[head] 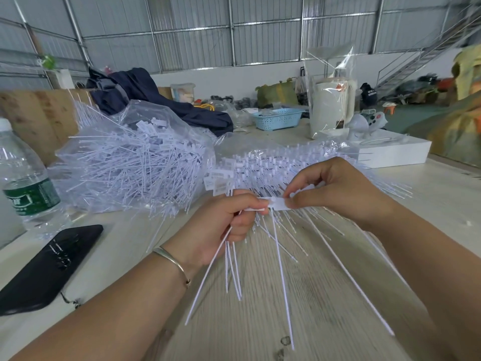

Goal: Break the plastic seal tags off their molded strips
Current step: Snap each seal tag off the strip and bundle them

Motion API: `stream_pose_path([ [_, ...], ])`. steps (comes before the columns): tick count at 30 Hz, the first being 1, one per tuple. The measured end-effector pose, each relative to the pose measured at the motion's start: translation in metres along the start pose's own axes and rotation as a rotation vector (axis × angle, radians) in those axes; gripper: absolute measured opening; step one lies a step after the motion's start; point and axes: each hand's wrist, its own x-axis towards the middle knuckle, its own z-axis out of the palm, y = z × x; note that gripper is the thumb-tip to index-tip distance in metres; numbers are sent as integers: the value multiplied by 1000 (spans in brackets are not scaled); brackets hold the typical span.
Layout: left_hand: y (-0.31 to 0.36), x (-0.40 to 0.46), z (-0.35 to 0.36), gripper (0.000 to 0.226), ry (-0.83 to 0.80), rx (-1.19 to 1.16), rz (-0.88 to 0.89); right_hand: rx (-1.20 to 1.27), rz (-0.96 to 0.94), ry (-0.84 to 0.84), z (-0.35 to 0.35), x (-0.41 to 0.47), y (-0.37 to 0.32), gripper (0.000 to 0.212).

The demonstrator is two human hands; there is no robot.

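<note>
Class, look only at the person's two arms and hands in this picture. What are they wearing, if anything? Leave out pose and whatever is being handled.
Both forearms are bare, with no sleeves in view and no gloves. The left hand has a thin, plain metal bangle at its wrist, silvery with a slightly golden tint. The right hand shows no jewellery, and no rings are visible on the fingers.

I see both hands over the table [325,295], near its front edge. The left hand [221,225] and the right hand [335,188] meet on one seal tag [277,203]. Behind them lies the pile of molded strips [273,165]. Left of this pile is a bag of tags [135,162]. At far left stands a bottle [24,183], and a phone [49,267] lies before it.
</note>
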Motion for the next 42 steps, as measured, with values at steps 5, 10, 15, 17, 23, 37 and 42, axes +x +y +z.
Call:
stream_pose_path([
  [5, 2, -1, 1, 11, -41, 54, -25, -58, 11, -77, -2, 0, 0, 12],
  [10, 0, 3, -3, 21, -14, 227, -72, -124, 25, -144, -3, 0, 3, 11],
  [15, -2, 1, -5, 17, -154, 306, -176, -166, 55, -268, -3, 0, 6, 10],
  [17, -3, 0, -7, 18, -193, 287, -192, -127, 67, -312, -3, 0, 7, 2],
  [23, -1, -3, -9, 15, -341, 193, -204, -69, 70, -303, -17, 2, 13, 10],
  [37, -7, 4, -10, 28, 70, -78, -164, 227, 126, 64, -18, 13, 42, 17],
  [42, -11, 4, -9, 29, 121, -85, -183, 256, 110, -2, -11, 13, 40, 21],
])
